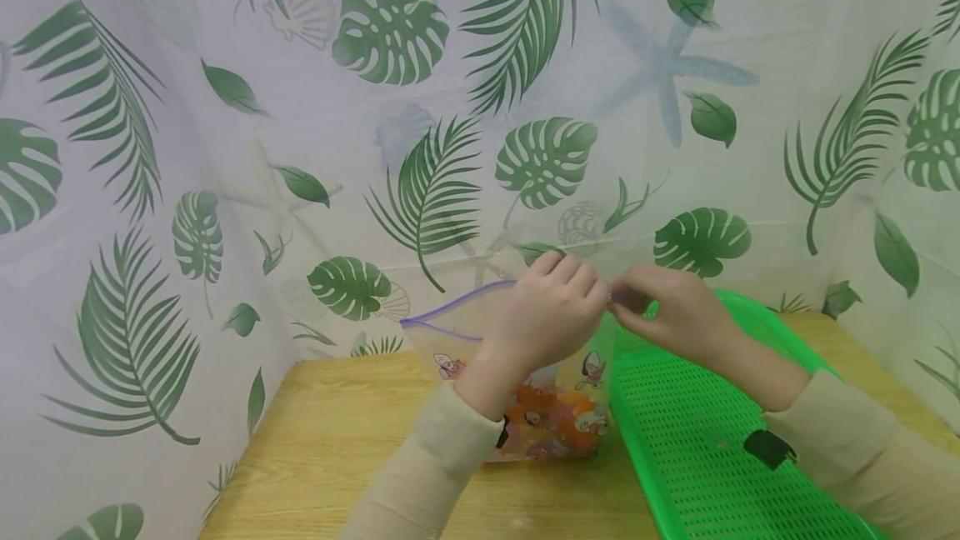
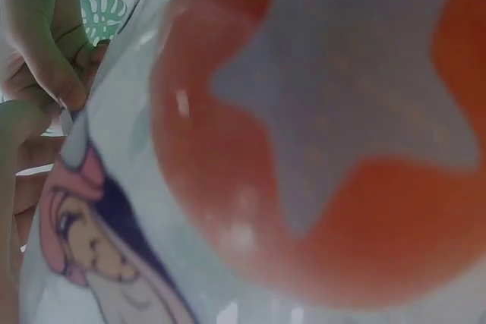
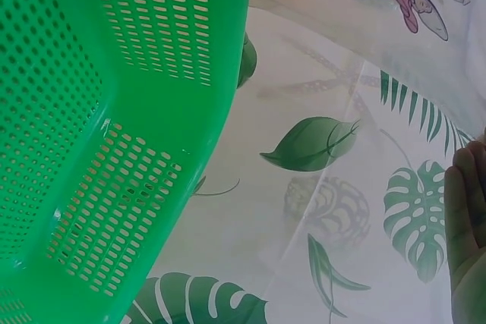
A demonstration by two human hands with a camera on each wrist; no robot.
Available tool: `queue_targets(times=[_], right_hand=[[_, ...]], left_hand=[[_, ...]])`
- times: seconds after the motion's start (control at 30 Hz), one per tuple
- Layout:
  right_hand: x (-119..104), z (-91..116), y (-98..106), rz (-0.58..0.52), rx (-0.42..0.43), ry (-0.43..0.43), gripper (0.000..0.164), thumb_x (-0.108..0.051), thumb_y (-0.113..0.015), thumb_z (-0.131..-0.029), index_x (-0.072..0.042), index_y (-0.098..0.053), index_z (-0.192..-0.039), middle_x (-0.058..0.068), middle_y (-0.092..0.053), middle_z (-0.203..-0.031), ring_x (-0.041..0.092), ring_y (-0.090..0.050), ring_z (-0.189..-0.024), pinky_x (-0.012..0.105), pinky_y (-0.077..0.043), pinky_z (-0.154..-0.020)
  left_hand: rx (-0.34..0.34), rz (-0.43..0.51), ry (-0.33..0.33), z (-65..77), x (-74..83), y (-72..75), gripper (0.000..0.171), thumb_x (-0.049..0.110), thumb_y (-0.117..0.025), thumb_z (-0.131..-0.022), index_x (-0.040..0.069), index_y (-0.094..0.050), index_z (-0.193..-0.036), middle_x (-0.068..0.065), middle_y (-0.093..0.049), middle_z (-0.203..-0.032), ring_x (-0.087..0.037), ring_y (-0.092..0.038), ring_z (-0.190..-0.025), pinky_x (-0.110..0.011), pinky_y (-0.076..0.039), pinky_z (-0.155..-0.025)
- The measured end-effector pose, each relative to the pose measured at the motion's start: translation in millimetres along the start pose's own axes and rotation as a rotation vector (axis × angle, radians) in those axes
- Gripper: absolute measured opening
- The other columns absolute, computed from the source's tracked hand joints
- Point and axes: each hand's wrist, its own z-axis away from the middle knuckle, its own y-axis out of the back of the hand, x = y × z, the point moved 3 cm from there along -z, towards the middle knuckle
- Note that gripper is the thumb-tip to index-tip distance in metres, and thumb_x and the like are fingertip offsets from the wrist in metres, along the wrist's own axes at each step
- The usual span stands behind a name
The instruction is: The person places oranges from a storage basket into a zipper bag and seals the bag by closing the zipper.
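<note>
A clear zip bag with a purple zip strip and cartoon prints stands upright on the wooden table. Orange contents show through its lower part. My left hand grips the bag's top edge, knuckles up. At the right end of the strip, my right hand pinches the top corner between thumb and fingers. To the left, the bag's mouth gapes. In the left wrist view the bag's printed side is very close, with a pale star shape over a round orange patch.
A green perforated plastic basket stands right beside the bag, under my right forearm. Wooden tabletop extends to the left. Behind hangs a white sheet printed with leaves, which also encloses both sides.
</note>
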Motion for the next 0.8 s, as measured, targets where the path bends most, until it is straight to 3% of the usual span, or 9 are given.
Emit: queue_targets(times=[0.17,0.43,0.8], right_hand=[[0.0,1.0,0.0,0.015,0.010,0.013,0.027,0.008,-0.083,-0.073,-0.012,-0.075,-0.090,-0.005,-0.074,-0.079,0.006,-0.065,-0.065,0.012,-0.051,-0.064],[1.5,1.1,0.6,0.044,0.018,0.023,0.027,0.009,-0.085,-0.071,-0.011,-0.075,-0.087,-0.004,-0.074,-0.077,0.007,-0.065,-0.063,0.012,-0.051,-0.063],[-0.9,0.9,-0.1,0.034,0.016,0.041,0.028,0.014,-0.082,-0.072,-0.009,-0.074,-0.087,-0.003,-0.073,-0.077,0.008,-0.066,-0.063,0.012,-0.052,-0.063]], left_hand=[[-0.023,-0.020,-0.011,-2.9,5.7,-2.9,0.025,0.018,-0.057,-0.100,0.026,-0.065,-0.077,0.011,-0.064,-0.079,-0.009,-0.067,-0.083,-0.025,-0.053,-0.085],[-0.079,-0.062,-0.042,-3.1,8.1,-6.7,0.021,0.019,-0.059,-0.107,0.027,-0.070,-0.091,0.012,-0.068,-0.087,-0.008,-0.067,-0.089,-0.024,-0.053,-0.091],[-0.089,-0.048,-0.034,-3.1,8.8,-10.0,0.020,0.019,-0.060,-0.107,0.026,-0.072,-0.092,0.012,-0.068,-0.087,-0.007,-0.068,-0.090,-0.024,-0.054,-0.093]])
